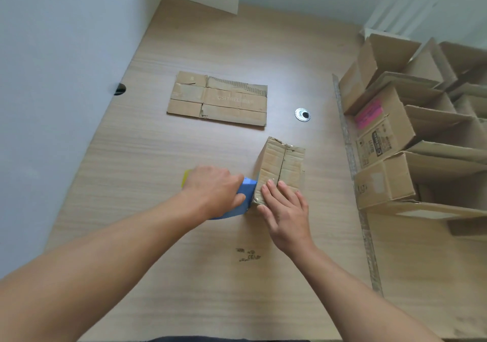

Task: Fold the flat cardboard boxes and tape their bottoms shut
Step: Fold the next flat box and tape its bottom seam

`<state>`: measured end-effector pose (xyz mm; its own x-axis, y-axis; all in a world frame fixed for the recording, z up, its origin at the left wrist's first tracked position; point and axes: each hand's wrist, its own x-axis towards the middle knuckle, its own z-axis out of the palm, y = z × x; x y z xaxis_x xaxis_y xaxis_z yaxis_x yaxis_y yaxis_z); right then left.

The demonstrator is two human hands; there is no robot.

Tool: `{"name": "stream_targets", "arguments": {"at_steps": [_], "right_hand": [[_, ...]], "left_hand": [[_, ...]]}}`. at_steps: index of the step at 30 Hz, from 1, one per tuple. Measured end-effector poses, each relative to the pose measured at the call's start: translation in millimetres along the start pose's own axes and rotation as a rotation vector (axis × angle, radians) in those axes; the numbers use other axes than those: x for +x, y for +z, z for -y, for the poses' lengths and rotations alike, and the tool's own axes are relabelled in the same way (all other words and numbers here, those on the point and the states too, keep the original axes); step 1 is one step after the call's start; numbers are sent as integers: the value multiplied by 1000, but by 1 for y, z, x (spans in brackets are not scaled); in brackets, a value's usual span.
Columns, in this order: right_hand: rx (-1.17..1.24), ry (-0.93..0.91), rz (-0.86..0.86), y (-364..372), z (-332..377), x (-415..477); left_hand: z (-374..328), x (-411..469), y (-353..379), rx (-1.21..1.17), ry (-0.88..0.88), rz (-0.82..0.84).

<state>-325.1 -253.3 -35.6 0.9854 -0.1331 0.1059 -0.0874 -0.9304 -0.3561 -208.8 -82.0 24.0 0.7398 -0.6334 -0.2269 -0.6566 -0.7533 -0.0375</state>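
Small cardboard box (pixel 280 166), seam up, on desk (pixel 158 146).
Left hand (pixel 213 191) gripped blue tape dispenser (pixel 247 192), mostly hidden beneath it; right hand (pixel 286 213) lay flat, fingers straight, on box.

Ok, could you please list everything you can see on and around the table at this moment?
folded box: one, brown, mid-table, bottom seam facing up
flat box: one, brown, lying further back on the table
tape dispenser: one, blue with a yellow end, against the folded box's left edge
open boxes: several, brown, packed together at the right
metal grommet: one, silver, set in the table right of the flat box
cardboard scraps: a few, dark, nearer the person
table: one, light wood
left hand: grips the tape dispenser
right hand: fingers straight, pressing on the folded box
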Motion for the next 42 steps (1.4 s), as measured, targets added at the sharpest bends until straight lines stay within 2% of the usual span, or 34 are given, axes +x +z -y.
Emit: {"name": "stream_targets", "arguments": {"at_steps": [8,12,16,19,22,29,36,38,42], "right_hand": [[15,50,184,-9,-3,3],[19,89,117,-20,1,5],[-144,173,181,-16,17,9],[-141,230,199,-15,17,9],[-139,227,200,-15,15,6],[-189,231,86,-13,17,6],[-183,195,135,-19,11,1],[-180,151,193,-29,2,2],[-226,123,427,-44,-17,5]], "left_hand": [[-28,10,-14,13,-19,28],[-7,-3,-7,-63,-100,-25],[16,-19,4,-149,-207,-27],[24,-29,7,-200,-240,-45],[27,-35,7,-224,-252,-50],[22,-39,7,-265,-239,-30],[24,-40,7,-263,-244,-30],[26,-39,6,-274,-251,-26],[30,-35,5,-327,-276,-21]]}}
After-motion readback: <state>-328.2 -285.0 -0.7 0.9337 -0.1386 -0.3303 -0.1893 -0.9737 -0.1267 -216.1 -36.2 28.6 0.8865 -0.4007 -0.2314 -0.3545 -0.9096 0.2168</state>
